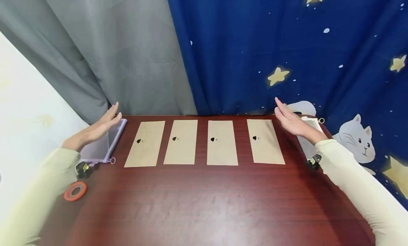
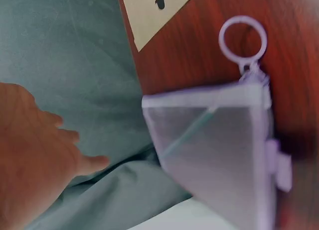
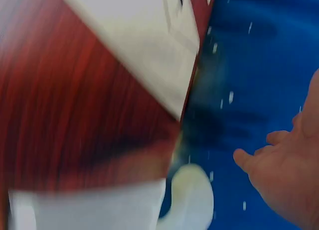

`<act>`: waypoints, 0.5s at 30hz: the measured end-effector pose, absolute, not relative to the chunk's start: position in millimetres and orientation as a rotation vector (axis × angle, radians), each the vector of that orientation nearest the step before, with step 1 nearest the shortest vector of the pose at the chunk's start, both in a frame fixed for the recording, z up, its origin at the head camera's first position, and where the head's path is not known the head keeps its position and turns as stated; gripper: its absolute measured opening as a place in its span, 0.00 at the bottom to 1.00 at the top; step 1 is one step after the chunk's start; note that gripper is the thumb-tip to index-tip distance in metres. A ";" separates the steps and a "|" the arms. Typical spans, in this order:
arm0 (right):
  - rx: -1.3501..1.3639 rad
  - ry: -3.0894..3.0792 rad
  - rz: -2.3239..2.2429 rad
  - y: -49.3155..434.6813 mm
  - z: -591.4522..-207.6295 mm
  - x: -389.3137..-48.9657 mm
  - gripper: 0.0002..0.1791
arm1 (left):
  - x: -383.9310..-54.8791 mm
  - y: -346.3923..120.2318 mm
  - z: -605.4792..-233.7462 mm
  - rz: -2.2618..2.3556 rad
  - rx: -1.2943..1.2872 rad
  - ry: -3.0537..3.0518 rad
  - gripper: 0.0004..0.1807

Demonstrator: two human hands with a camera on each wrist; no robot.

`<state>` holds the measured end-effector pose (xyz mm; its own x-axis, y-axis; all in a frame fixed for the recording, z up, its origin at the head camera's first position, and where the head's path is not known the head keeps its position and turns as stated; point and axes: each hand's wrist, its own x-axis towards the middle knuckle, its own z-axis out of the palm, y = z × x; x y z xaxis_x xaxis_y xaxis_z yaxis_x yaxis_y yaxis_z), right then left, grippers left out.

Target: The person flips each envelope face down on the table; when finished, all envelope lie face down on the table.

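My left hand (image 1: 100, 127) is raised over the table's left side with its fingers straight, holding nothing. Below it lies a translucent zip pouch (image 2: 209, 145) with a lilac edge and a ring pull (image 2: 242, 38); a thin greenish stick shows inside. On the right my right hand (image 1: 293, 122) is up too, fingers extended, with nothing in it. A white-edged pouch (image 1: 307, 141) with a ring lies beneath, partly covered by that hand and wrist. Between the hands, several beige paper sheets (image 1: 180, 143) with a small black hat-like print lie in a row.
An orange roll of tape (image 1: 75, 191) lies at the left, beside the left sleeve. The dark red wooden table (image 1: 204, 200) runs back to a grey curtain (image 1: 140, 55) and a blue star-patterned curtain (image 1: 242, 55). A white wall (image 1: 28, 108) stands at the left.
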<state>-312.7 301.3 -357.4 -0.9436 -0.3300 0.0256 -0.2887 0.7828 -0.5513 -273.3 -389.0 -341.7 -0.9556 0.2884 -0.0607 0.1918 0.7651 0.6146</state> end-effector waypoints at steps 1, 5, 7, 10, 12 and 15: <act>-0.505 2.869 -0.913 294.5 -358.2 -312.4 0.38 | -272.1 -388.7 -342.2 1.008 0.393 2.763 0.40; -0.509 2.694 -1.127 266.9 -361.2 -313.0 0.37 | -270.0 -386.7 -344.8 1.209 0.365 2.576 0.37; -0.514 2.559 -1.291 254.0 -363.5 -314.7 0.37 | -269.4 -384.1 -345.7 1.314 0.339 2.473 0.38; -0.510 2.333 -1.522 234.8 -367.7 -317.2 0.41 | -269.0 -380.4 -347.6 1.435 0.291 2.347 0.39; -0.497 2.168 -1.662 220.8 -370.3 -319.7 0.45 | -268.3 -378.9 -348.9 1.472 0.261 2.309 0.41; -0.440 1.954 -1.818 200.1 -371.6 -322.4 0.49 | -269.5 -376.5 -353.3 1.492 0.230 2.287 0.43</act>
